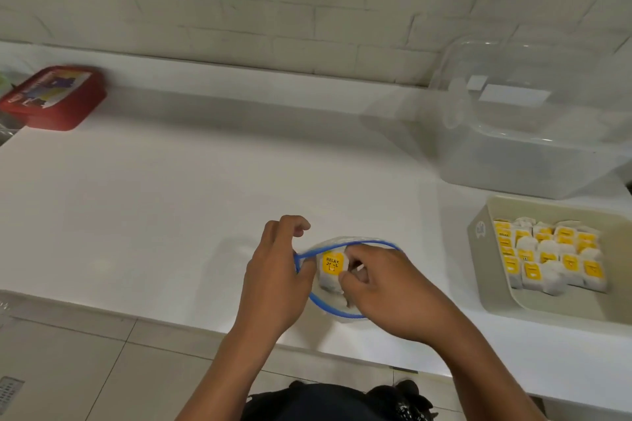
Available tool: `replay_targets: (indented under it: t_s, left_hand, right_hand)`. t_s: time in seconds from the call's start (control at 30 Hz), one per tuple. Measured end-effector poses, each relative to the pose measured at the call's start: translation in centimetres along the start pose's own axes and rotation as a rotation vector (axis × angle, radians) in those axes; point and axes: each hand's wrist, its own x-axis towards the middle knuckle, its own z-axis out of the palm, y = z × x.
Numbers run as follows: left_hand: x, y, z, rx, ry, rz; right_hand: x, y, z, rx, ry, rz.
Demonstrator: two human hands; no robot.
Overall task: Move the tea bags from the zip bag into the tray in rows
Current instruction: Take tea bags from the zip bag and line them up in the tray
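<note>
A clear zip bag (pixel 342 309) with a blue rim stands open on the white counter near its front edge. My left hand (pixel 277 280) pinches the bag's left rim and holds the mouth wide. My right hand (pixel 386 287) reaches into the mouth, its fingers closed on a white tea bag (pixel 331 267) with a yellow tag. The beige tray (pixel 492 287) lies to the right and holds several yellow-tagged tea bags (pixel 550 255) packed in rows at its far end. The tray's near end is bare.
A large clear plastic container (pixel 533 133) stands behind the tray against the brick wall. A red lidded box (pixel 54 96) rests at the far left. The counter's front edge (pixel 171 321) runs below the bag, with tiled floor beneath.
</note>
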Motion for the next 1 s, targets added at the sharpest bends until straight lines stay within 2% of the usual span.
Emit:
replay_targets:
  t_s: [0.2,0.37,0.47,0.63,0.8,1.0]
  left_hand:
    - [-0.8,1.8,-2.8,-0.158,-0.212,0.232]
    - [-0.8,1.4,-2.2,0.057,-0.281,0.304]
    - [-0.5,0.3,-1.6,0.123,-0.263,0.289]
    - [-0.5,-0.4,-1.9,0.213,-0.3,0.222]
    - [-0.7,-0.6,-2.1,0.196,-0.312,0.18]
    - [-0.4,-1.0,-2.0,0.198,-0.249,0.155]
  right_hand:
    - [-2.0,0.0,-1.9,-0.173,0.079,-0.039]
    - [-2.1,-0.3,-1.8,-0.188,0.064,-0.018]
    - [-0.9,0.7,-0.8,-0.188,0.075,0.039]
    - [2.7,3.5,1.6,-0.373,-0.038,0.153]
    - [5.1,4.6,4.1,-0.44,-0.108,0.202]
    - [6.4,5.2,6.1,-0.552,-0.048,0.283]
